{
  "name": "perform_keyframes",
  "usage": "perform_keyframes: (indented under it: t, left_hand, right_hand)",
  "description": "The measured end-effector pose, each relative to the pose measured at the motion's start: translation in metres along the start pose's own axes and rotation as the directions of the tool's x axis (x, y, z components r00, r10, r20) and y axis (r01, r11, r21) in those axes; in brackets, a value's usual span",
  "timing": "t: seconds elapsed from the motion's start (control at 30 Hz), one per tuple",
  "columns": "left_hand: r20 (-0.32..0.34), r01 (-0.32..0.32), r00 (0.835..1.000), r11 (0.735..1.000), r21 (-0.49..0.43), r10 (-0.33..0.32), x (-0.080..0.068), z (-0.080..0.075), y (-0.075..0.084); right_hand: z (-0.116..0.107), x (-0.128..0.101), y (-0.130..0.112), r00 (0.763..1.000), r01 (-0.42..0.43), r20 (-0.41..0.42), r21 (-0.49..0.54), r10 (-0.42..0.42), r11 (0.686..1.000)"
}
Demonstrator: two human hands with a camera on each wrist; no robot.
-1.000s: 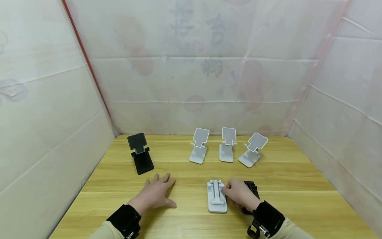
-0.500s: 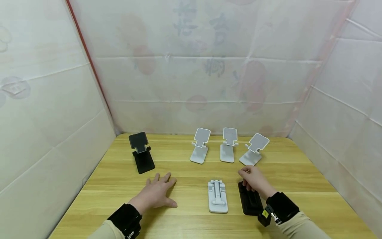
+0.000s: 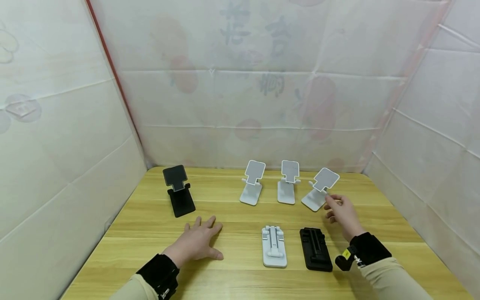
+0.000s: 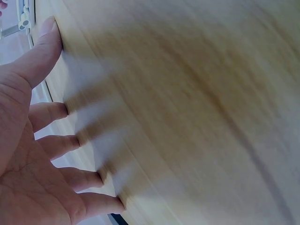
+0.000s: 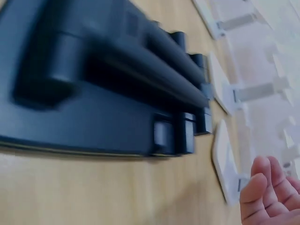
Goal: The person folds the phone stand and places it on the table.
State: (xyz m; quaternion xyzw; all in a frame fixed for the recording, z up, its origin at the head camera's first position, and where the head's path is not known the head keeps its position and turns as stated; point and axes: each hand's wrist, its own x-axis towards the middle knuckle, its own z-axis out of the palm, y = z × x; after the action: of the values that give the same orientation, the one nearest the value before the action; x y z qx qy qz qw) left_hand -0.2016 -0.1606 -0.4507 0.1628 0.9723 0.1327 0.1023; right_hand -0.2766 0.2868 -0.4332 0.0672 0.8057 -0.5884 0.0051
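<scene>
My left hand [image 3: 196,241] rests fingertips-down on the wooden table, fingers spread. In the left wrist view the same hand [image 4: 42,154] has its fingertips on the wood. My right hand [image 3: 342,212], fingers loosely bent, is at the right edge of the rightmost unfolded white phone stand [image 3: 314,200]; thumb and index finger overlap its edge in the head view. Below and left of that hand lies a folded black phone stand [image 3: 316,250], large and close in the right wrist view. Beside it lies a folded white phone stand [image 3: 273,246].
Two more unfolded white phone stands, a middle one [image 3: 286,192] and a left one [image 3: 251,194], stand at the back. An unfolded black phone stand [image 3: 181,202] stands at the back left. White sheeting [image 3: 225,100] encloses the table [image 3: 225,279] behind and at both sides.
My right hand has moved from between the two folded stands, over the black one, to the back right beside the rightmost white stand. The left hand stays in place.
</scene>
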Motion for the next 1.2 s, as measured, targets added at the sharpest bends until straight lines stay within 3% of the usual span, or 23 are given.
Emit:
perform_keyframes:
  t: [0.43,1.03,1.2]
  left_hand:
    - [-0.001,-0.007,1.0,1.0,-0.012,0.007,-0.001,0.0,-0.001]
    - [0.001,0.002,1.0,0.999,-0.034,-0.002,0.0,0.002,-0.002]
    - [0.002,-0.001,1.0,0.999,-0.035,0.001,0.0,0.001,-0.001]
  right_hand:
    - [-0.018,0.016,-0.009,0.999,-0.007,0.046,0.026,0.005,1.0]
    - [-0.017,0.031,-0.016,0.999,-0.02,0.04,-0.013,0.02,1.0]
    - [-0.014,0.036,-0.016,0.997,-0.046,0.067,0.028,0.044,0.999]
